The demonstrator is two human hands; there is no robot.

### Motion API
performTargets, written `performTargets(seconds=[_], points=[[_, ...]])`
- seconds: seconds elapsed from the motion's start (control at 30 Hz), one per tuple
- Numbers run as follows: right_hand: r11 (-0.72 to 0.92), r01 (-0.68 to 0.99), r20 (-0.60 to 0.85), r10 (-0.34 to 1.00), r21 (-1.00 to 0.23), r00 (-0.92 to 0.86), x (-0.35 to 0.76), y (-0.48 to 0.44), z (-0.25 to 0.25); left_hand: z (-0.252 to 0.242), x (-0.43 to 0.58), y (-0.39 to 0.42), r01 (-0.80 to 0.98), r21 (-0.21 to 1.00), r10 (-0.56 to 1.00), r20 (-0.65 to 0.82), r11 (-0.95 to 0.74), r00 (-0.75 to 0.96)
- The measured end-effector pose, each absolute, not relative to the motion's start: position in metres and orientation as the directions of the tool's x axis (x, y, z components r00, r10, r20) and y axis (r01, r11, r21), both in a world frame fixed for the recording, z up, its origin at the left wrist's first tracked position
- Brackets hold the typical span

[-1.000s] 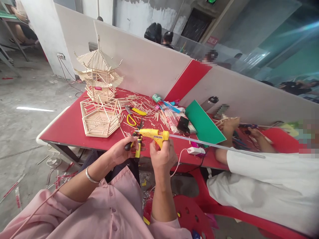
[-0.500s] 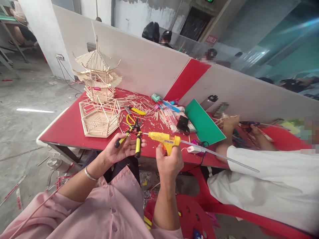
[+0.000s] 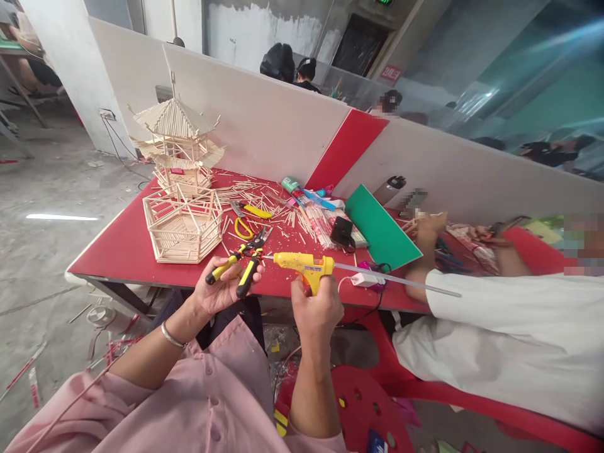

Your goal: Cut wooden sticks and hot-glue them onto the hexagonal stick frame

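My left hand [image 3: 221, 284] is closed around a pair of pliers [image 3: 246, 275] with yellow-and-black handles, their jaws pointing up and away. My right hand [image 3: 317, 309] grips a yellow glue gun [image 3: 304, 264], and a long clear glue stick [image 3: 401, 279] juts from its rear. The gun's nozzle is close to the pliers' head; whether they touch I cannot tell. Beyond my left hand stands an open hexagonal stick frame [image 3: 184, 233]. Behind that frame rises a pagoda model [image 3: 175, 135] built of thin wooden sticks.
Loose sticks [image 3: 245, 189], a yellow-handled cutter [image 3: 257, 211] and yellow scissors [image 3: 243, 229] lie on the red table [image 3: 113, 242]. Packed sticks [image 3: 321, 223], a black box [image 3: 343, 233], a green board [image 3: 380, 229] and a white plug [image 3: 367, 279] are farther right. A co-worker's white sleeve [image 3: 453, 286] reaches in.
The pliers have turned in my left hand, their jaws now tilting right and handles slanting down-left. My right hand still holds the glue gun, slightly farther left in view. The camera view has shifted a little.
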State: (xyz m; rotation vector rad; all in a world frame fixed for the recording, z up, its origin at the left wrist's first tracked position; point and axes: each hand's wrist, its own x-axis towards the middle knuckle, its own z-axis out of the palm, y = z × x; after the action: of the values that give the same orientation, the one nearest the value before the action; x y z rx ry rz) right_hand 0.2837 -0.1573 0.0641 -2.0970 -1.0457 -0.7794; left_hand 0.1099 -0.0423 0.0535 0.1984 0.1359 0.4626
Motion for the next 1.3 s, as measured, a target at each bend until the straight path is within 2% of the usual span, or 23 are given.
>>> performTargets(seconds=[0.3,1.17,1.3], points=[[-0.431,0.860,0.767,0.444,-0.271,0.464,0.2816,-0.1566,0.0664,0.0556,0.1093,-0.0435,-0.431,0.217,0.464,-0.135,0.876,0.876],[-0.412,0.872,0.776,0.447,-0.264,0.445,0.2814,-0.1563,0.0690,0.0590,0.1100,-0.0437,-0.441,0.182,0.467,-0.139,0.879,0.873],[-0.421,0.866,0.787,0.422,-0.270,0.451,0.2816,-0.1551,0.0683,0.0563,0.1102,-0.0433,-0.446,0.206,0.476,-0.129,0.871,0.870]])
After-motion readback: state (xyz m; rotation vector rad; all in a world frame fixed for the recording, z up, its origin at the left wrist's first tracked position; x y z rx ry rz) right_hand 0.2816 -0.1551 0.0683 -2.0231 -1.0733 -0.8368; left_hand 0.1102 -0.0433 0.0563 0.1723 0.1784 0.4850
